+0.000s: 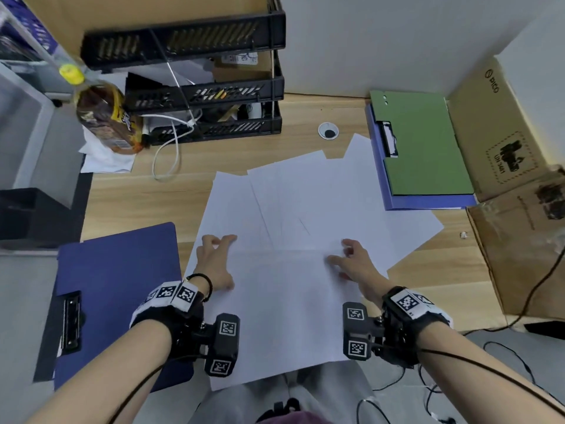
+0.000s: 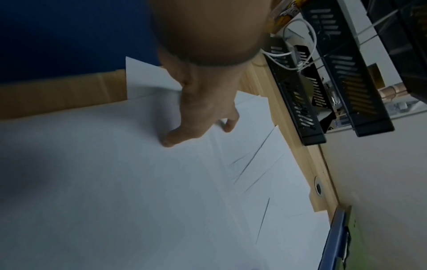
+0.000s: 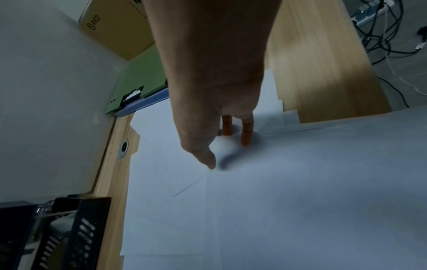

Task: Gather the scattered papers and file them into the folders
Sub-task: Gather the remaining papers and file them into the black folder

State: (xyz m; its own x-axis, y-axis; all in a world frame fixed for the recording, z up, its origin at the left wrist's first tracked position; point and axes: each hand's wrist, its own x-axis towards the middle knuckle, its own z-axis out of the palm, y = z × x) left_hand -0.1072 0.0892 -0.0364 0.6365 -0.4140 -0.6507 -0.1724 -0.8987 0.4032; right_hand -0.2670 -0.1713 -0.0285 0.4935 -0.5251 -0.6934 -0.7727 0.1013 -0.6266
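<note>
Several white papers point(image 1: 290, 228) lie fanned and overlapping in the middle of the wooden desk point(image 1: 137, 203); the nearest sheet overhangs the front edge. My left hand point(image 1: 220, 261) rests on their left side, fingertips and thumb pressing the sheets point(image 2: 198, 131). On the right side my right hand point(image 1: 351, 261) touches the sheets with spread fingers and thumb point(image 3: 227, 149). Neither hand holds anything. A dark blue clip folder point(image 1: 116, 286) lies at the near left. A green folder point(image 1: 425, 148) sits on a light blue folder point(image 1: 428, 201) at the far right.
Stacked black trays point(image 1: 208, 96) stand at the back left beside a brown drink bottle point(image 1: 107, 117) and a looped white cable point(image 1: 165, 154). Cardboard boxes point(image 1: 504, 133) line the right side. A cable hole point(image 1: 328, 131) is behind the papers.
</note>
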